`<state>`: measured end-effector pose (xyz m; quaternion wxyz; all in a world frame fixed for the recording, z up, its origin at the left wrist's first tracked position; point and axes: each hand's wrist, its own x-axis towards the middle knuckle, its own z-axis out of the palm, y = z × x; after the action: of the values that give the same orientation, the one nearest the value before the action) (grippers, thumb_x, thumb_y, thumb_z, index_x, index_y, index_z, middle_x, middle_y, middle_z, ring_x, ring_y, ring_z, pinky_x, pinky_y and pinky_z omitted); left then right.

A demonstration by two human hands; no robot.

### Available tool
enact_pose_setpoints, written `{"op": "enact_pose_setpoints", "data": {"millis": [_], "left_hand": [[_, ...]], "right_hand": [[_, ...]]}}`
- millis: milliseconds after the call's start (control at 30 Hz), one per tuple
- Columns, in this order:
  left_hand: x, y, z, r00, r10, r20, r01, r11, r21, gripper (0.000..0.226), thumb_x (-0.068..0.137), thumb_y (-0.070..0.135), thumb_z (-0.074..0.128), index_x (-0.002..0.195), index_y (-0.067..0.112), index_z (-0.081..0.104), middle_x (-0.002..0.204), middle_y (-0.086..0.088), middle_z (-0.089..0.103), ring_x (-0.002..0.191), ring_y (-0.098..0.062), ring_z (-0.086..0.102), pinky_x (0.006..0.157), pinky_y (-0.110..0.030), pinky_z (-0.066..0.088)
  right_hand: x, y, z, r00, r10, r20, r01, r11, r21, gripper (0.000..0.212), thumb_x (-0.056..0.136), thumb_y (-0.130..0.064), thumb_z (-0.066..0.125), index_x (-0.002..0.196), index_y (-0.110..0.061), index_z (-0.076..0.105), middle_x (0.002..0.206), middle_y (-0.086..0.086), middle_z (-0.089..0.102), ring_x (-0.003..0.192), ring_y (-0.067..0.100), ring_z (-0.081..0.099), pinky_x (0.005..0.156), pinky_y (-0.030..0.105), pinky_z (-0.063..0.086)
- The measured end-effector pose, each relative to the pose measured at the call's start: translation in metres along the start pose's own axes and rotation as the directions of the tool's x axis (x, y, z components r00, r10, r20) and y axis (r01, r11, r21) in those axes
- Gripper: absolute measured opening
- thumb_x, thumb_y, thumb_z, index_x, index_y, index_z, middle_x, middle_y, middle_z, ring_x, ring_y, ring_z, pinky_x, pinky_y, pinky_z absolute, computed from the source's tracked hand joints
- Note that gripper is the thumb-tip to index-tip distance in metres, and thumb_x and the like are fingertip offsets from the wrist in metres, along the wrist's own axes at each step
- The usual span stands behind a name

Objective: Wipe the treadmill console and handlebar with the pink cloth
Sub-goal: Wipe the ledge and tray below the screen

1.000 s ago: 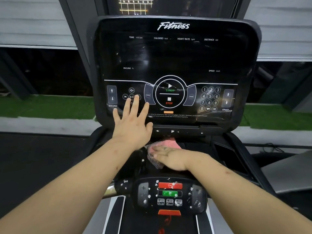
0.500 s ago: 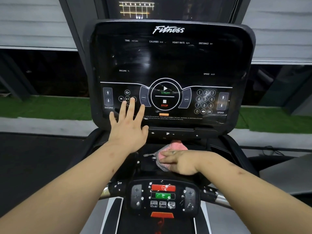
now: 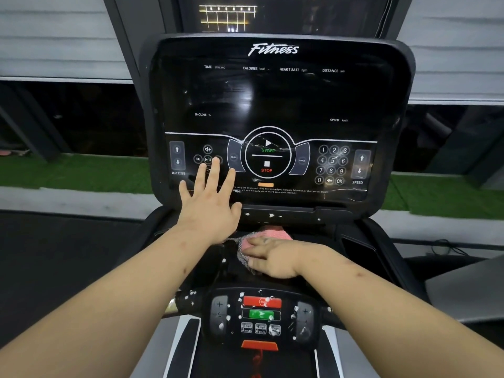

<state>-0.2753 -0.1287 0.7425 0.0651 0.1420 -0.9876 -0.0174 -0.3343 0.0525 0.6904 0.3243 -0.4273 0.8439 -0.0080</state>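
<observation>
Far left: strip of green turf [image 3: 68, 173] beyond the machine, well clear of the work.

Left hand [image 3: 208, 205]: flat on the lower left of the console [image 3: 272, 105], fingers spread, tips over the media buttons beside the INCLINE arrows. Holds nothing. Likely a brace while leaning in; it could trigger a button, though the display looks dark.

Centre: pink cloth [image 3: 275, 232] lies on the dark shelf just under the console's bottom edge, a grey mesh part showing at its left. Bunched, not spread out.

Right hand [image 3: 275, 260]: laid on top of the cloth, fingers straight and close together, pointing left, pressing it down onto the shelf. Reads as a wiping press, not a pinch.

Below: handlebar [image 3: 188, 297] and its control pad [image 3: 260, 315] are dotted with white specks, so not yet cleaned, by my judgement. More specks along the ledge under the screen.

Right: number keypad [image 3: 332, 165] and SPEED arrows untouched; a side pocket [image 3: 357, 249] sits near the right forearm. The braced left arm blocks a leftward sweep.
</observation>
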Motion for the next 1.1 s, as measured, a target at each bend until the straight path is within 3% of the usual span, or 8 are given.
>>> {"op": "enact_pose_setpoints", "data": {"millis": [267,567,700,867,1100], "left_hand": [[0.001,0.000,-0.003,1.000,-0.005,0.023,0.004,1.000,0.013,0.075,0.104,0.057,0.032,0.164,0.035,-0.007,0.169,0.000,-0.030,0.157,-0.027,-0.023,0.124,-0.065,0.001],[0.001,0.006,-0.003,0.998,-0.046,0.040,0.047,0.999,-0.018,0.078,0.103,0.061,0.035,0.164,0.035,-0.004,0.169,0.002,-0.029,0.157,-0.025,-0.022,0.126,-0.063,0.003],[-0.001,0.006,-0.008,0.997,-0.052,0.056,0.053,0.998,-0.027,0.076,0.102,0.061,0.035,0.164,0.038,-0.003,0.169,0.005,-0.028,0.157,-0.021,-0.021,0.126,-0.063,0.003],[-0.006,0.001,-0.006,0.995,-0.068,0.073,0.068,0.998,0.006,0.073,0.103,0.060,0.034,0.164,0.041,-0.001,0.170,0.005,-0.026,0.158,-0.020,-0.017,0.125,-0.064,0.002],[-0.004,0.018,-0.009,0.996,-0.052,-0.076,0.053,0.999,0.009,0.072,0.102,0.056,0.037,0.164,0.037,0.006,0.173,-0.002,-0.013,0.159,-0.024,-0.010,0.126,-0.062,0.003]], "right_hand": [[-0.017,0.034,0.009,0.984,0.136,-0.118,-0.127,0.988,0.085,0.062,0.106,-0.060,0.032,0.163,-0.039,0.019,0.173,-0.011,0.003,0.160,0.019,0.002,0.129,0.043,0.004],[-0.010,0.009,0.001,0.998,0.007,-0.069,-0.011,0.998,-0.067,0.063,0.110,-0.049,0.031,0.166,-0.027,0.012,0.174,-0.004,-0.003,0.160,0.019,-0.002,0.126,0.035,-0.001],[-0.006,0.014,0.000,0.998,-0.032,-0.056,0.025,0.991,-0.133,0.061,0.110,-0.050,0.029,0.166,-0.031,0.011,0.174,-0.005,-0.002,0.160,0.018,-0.001,0.129,0.039,0.002],[-0.010,0.039,0.008,0.997,0.023,-0.074,-0.032,0.990,-0.136,0.065,0.107,-0.057,0.028,0.165,-0.036,0.006,0.174,-0.004,-0.004,0.160,0.020,0.000,0.130,0.043,0.006],[-0.017,0.042,0.015,0.990,0.082,-0.112,-0.092,0.992,-0.081,0.068,0.107,-0.059,0.027,0.165,-0.034,0.003,0.173,-0.003,-0.006,0.160,0.021,-0.003,0.129,0.039,0.001]]}}
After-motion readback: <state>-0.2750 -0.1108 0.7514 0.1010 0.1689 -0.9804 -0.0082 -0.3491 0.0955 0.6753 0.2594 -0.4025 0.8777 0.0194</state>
